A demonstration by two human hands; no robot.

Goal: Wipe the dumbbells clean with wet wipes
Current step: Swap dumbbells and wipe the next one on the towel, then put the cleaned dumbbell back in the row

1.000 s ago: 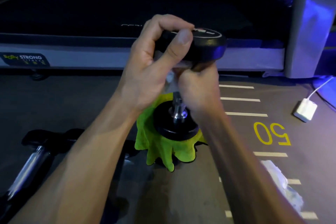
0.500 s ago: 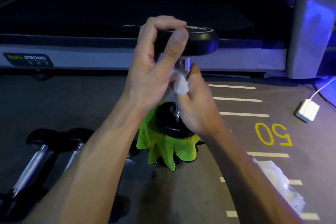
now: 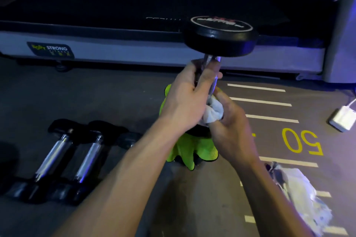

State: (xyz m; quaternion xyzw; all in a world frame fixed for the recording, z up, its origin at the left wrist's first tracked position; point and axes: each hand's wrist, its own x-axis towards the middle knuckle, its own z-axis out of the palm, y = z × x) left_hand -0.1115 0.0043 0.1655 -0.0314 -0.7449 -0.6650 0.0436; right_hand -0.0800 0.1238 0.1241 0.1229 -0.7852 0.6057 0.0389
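Note:
A black dumbbell (image 3: 219, 38) stands upright on its lower head, which rests on a bright green cloth (image 3: 189, 150). My left hand (image 3: 187, 96) grips the chrome handle just below the upper head. My right hand (image 3: 229, 121) holds a crumpled white wet wipe (image 3: 212, 111) against the lower part of the handle. The lower head is mostly hidden behind my hands.
Two more dumbbells (image 3: 55, 150) (image 3: 90, 154) lie side by side on the dark floor at the left. A treadmill (image 3: 134, 31) runs across the back. A white charger (image 3: 342, 119) lies at the right, a wipes packet (image 3: 300, 194) at the lower right. Floor markings read "50" (image 3: 302, 144).
My left hand has slid off the upper head down onto the handle. My right hand with the wipe has moved lower on the handle. The view has shifted left.

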